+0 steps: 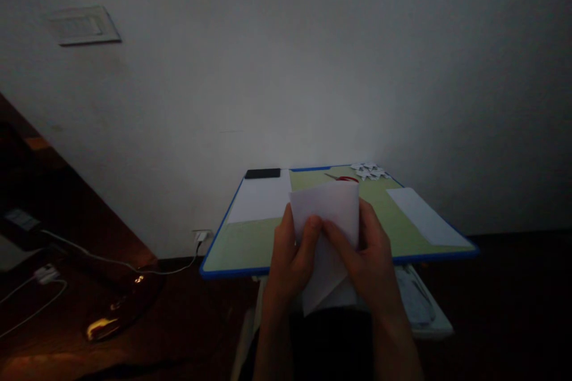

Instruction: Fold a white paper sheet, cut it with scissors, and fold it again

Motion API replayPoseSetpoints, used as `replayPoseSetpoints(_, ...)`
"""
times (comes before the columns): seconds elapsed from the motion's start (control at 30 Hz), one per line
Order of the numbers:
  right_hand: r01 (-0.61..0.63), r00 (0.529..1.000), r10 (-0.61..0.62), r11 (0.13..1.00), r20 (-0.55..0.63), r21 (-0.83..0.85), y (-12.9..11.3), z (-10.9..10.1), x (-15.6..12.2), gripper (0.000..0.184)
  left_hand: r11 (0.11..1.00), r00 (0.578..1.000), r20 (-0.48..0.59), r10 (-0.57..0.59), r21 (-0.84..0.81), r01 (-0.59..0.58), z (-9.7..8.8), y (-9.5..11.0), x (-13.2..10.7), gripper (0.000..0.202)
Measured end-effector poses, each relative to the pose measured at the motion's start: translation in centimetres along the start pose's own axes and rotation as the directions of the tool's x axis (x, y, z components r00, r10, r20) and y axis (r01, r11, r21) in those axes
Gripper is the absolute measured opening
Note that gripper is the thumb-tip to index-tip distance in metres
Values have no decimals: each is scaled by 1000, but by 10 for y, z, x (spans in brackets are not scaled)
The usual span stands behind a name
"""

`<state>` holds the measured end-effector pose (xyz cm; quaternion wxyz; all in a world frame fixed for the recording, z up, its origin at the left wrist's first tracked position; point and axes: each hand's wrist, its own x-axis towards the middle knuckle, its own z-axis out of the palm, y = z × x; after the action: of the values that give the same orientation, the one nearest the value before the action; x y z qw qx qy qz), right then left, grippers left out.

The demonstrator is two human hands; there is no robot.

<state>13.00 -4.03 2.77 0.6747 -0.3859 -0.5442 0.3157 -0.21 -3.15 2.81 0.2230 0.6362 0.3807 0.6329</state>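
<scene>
A folded sheet of white paper is held up in front of me, above the near edge of the table. My left hand grips its left side, thumb pressed on the face toward me and fingers behind. On the right side, my right hand holds it the same way, and the two thumbs almost meet at the middle. The lower part of the paper shows a slanted fold edge. Behind its top edge lie red-handled scissors on the table, partly covered by the paper.
The green tabletop has a blue rim and stands against a wall. White sheets lie at left, with a dark flat device at their far end. A white paper strip and several cut paper shapes lie at right. A charger cable runs left.
</scene>
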Motion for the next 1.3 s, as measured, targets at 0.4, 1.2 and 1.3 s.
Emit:
replayPoseSetpoints(0.4, -111, 987, 137, 962, -89, 248, -9, -11, -1, 28, 991, 989, 122, -83, -93, 94, -7, 9, 0, 31)
replayPoseSetpoints(1.2, -107, 983, 142, 960, -117, 260, -7, -13, -2, 18, 971, 973, -231, 27, -224, -80, -9, 7, 3, 8)
replayPoseSetpoints(1.3, -106, 982, 139, 965, -124, 240, -7, -13, -1, 19, 974, 972, -235, 13, -216, -65, -9, 8, 3, 10)
